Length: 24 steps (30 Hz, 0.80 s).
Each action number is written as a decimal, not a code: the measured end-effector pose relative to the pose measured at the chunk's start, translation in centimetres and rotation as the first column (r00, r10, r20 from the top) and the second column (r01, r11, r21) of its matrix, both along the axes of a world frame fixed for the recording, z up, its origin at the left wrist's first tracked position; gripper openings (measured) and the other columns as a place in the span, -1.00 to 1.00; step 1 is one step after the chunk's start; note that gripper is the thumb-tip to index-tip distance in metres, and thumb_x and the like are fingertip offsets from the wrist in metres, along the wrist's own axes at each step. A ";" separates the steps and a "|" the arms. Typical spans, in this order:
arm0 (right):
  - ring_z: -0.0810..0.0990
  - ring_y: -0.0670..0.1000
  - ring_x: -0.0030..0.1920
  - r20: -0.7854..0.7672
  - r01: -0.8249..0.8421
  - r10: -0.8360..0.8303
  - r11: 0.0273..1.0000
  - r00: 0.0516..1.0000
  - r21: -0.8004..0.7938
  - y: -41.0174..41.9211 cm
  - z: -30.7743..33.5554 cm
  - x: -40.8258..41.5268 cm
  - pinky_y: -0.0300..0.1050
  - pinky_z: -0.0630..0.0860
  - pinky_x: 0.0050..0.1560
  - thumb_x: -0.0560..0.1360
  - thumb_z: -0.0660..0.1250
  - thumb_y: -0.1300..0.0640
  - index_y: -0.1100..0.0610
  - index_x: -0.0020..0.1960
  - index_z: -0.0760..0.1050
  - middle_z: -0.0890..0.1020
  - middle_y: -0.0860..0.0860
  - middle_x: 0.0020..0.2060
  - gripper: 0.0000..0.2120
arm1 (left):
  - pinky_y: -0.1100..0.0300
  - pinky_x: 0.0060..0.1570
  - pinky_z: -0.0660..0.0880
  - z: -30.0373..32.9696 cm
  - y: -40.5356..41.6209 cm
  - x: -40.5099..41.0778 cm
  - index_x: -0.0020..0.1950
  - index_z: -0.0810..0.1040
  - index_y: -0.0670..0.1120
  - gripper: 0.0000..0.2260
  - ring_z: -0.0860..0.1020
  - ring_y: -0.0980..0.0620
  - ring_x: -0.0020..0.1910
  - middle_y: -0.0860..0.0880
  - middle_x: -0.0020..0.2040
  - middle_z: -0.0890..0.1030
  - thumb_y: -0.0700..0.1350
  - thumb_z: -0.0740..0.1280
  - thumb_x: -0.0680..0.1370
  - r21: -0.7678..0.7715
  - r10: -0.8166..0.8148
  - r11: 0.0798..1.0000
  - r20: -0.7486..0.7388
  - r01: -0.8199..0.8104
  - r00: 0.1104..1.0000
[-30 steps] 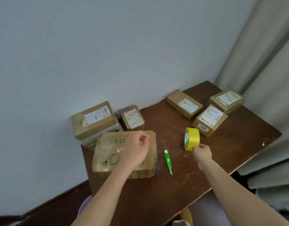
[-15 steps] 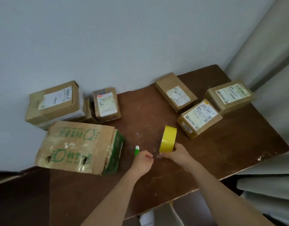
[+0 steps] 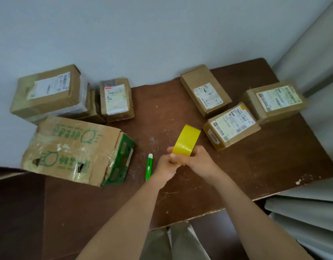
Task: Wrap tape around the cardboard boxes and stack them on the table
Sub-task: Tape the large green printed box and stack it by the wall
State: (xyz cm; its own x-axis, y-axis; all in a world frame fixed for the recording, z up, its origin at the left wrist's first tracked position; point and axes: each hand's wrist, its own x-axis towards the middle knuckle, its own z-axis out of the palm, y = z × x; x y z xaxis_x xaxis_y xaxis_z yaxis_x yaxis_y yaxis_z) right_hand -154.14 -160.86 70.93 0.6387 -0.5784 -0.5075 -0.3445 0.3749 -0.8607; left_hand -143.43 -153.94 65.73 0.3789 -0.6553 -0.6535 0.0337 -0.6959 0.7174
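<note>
A yellow tape roll (image 3: 187,141) stands on edge just above the middle of the brown table (image 3: 274,166). My right hand (image 3: 197,162) grips its lower right side. My left hand (image 3: 166,167) pinches the roll's lower left edge. A large worn box with green print (image 3: 75,149) lies on its side at the left. Behind it sit a labelled box (image 3: 49,92) and a smaller one (image 3: 116,99). Three labelled boxes lie to the right: one at the back (image 3: 205,90), one near the tape (image 3: 230,126), one at the far right (image 3: 274,102).
A green and white utility knife (image 3: 148,167) lies on the table just left of my left hand. The wall runs close behind the boxes. Grey curtains (image 3: 312,53) hang along the right side. The table's near edge (image 3: 190,221) is chipped.
My left hand left the big box, crossed over the knife and closed on the tape roll. The roll has lifted slightly and tilted between both hands. The camera view tipped down.
</note>
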 end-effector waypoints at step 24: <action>0.61 0.10 0.09 0.527 0.149 -0.204 0.978 0.825 0.146 2.4 16.9 11.6 0.20 0.48 0.22 0.45 0.35 0.17 -0.01 0.37 0.46 0.68 0.01 0.15 -0.51 | 0.14 -0.01 0.63 20.4 5.8 12.5 0.15 0.53 -0.22 -0.78 0.67 -0.05 -0.14 -0.12 -0.07 0.66 -0.21 0.42 0.54 -0.448 0.188 0.828 -0.345 -0.338 0.920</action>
